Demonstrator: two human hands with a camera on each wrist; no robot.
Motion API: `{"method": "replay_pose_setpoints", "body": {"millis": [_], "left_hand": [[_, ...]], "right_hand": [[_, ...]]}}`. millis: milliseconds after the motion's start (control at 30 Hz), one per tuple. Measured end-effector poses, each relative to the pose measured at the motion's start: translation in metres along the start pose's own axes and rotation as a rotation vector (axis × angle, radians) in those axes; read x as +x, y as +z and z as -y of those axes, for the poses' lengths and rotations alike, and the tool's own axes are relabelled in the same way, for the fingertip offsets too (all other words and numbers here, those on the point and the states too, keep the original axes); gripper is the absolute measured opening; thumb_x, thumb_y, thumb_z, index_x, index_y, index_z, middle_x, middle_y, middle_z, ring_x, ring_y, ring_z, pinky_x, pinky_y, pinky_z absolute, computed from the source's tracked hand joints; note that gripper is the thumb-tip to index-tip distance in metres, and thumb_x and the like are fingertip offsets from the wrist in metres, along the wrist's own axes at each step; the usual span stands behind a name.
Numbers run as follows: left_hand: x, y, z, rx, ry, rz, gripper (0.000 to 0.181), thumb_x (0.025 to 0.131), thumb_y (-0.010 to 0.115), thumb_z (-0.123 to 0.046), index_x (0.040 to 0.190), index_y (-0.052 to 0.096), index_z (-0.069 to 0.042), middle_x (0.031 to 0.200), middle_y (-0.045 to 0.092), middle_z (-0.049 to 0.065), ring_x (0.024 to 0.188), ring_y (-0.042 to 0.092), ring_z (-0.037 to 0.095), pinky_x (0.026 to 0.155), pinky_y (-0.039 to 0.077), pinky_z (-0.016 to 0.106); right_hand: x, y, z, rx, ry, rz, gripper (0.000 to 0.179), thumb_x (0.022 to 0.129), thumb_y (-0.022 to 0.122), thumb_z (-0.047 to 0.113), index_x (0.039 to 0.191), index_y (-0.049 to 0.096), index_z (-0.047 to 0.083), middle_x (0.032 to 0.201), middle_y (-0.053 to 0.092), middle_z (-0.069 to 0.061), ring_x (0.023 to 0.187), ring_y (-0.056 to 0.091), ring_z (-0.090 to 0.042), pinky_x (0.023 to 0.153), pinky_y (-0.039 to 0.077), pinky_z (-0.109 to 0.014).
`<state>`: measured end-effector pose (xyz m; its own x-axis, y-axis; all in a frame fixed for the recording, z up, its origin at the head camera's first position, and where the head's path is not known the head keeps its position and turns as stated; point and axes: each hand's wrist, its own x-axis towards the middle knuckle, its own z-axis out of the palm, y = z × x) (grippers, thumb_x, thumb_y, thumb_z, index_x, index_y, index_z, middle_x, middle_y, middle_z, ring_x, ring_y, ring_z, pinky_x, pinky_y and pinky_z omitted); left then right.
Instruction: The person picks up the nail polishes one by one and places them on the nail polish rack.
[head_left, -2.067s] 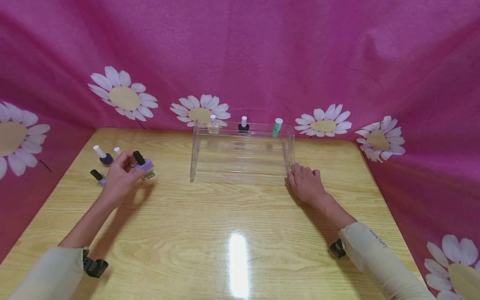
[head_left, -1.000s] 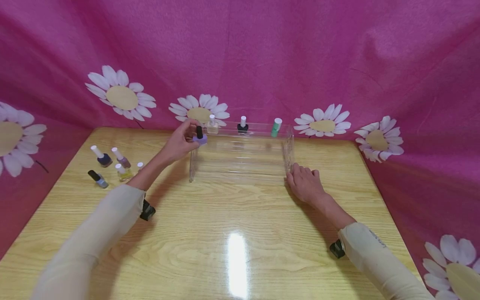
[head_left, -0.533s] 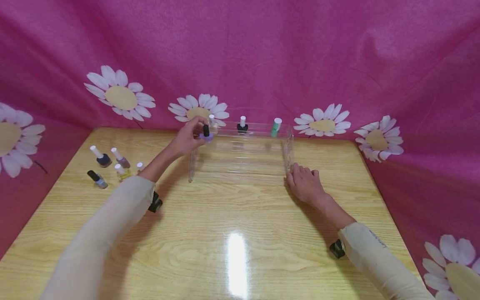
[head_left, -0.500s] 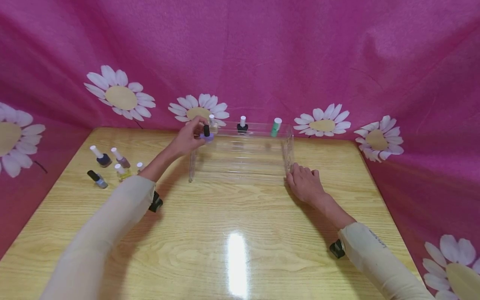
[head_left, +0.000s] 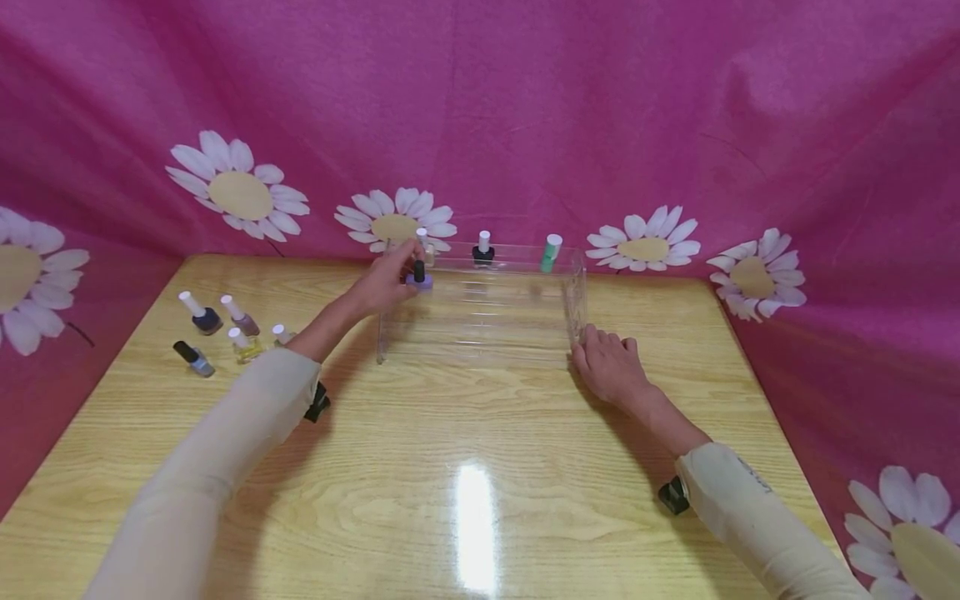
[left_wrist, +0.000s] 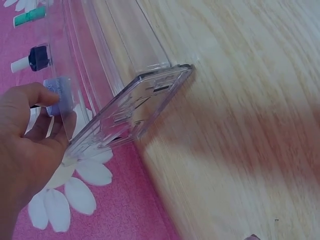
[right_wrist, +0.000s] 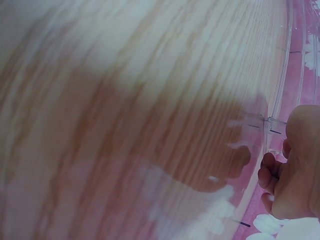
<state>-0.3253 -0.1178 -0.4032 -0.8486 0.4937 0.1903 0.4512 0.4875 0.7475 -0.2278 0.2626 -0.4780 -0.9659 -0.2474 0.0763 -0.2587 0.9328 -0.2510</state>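
Note:
In the head view my left hand (head_left: 381, 283) pinches a lilac nail polish bottle (head_left: 420, 282) with a black cap, at the left end of a clear tiered display rack (head_left: 576, 304). The left wrist view shows thumb and fingers on either side of this bottle (left_wrist: 61, 95), upon an upper tier. Three polishes stand on the top tier: a pale one (head_left: 429, 254) with a white cap, partly behind my fingers, a black one (head_left: 483, 253) and a green one (head_left: 548, 260). My right hand (head_left: 611, 367) grips the rack's right front corner, fingers curled.
On the table's left lie or stand several more polishes: a dark navy one (head_left: 206, 321), a mauve one (head_left: 243, 322), a light blue one (head_left: 198, 362) with a black cap and a yellow one (head_left: 246, 348). A pink flowered cloth (head_left: 510, 125) hangs close behind the rack.
My left hand has carried the lilac nail polish from the group on the left over to the rack, then slightly right and down onto its left end. My right hand has stayed at the rack's corner.

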Motion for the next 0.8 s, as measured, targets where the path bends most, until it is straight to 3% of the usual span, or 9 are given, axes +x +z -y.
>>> {"method": "replay_pose_setpoints", "body": {"millis": [567, 800], "left_hand": [[0.0034, -0.0043, -0.0020, 0.047, -0.012, 0.069, 0.035, 0.084, 0.064, 0.014, 0.106, 0.043, -0.003, 0.100, 0.058, 0.020, 0.094, 0.057, 0.033, 0.078, 0.046, 0.041], [-0.0034, -0.0072, -0.0041, 0.009, -0.022, 0.068, 0.042, 0.086, 0.066, 0.011, 0.124, 0.049, 0.003, 0.113, 0.059, 0.024, 0.109, 0.057, 0.040, 0.094, 0.048, 0.048]], "right_hand": [[0.0011, 0.0009, -0.0009, 0.012, 0.001, -0.004, 0.025, 0.108, 0.038, 0.027, 0.091, 0.040, 0.009, 0.077, 0.047, -0.006, 0.079, 0.050, -0.034, 0.071, 0.029, -0.046], [0.0008, 0.0032, -0.0017, 0.013, -0.001, -0.009, 0.026, 0.108, 0.037, 0.028, 0.091, 0.039, 0.009, 0.076, 0.047, -0.006, 0.079, 0.050, -0.034, 0.071, 0.029, -0.046]]}}
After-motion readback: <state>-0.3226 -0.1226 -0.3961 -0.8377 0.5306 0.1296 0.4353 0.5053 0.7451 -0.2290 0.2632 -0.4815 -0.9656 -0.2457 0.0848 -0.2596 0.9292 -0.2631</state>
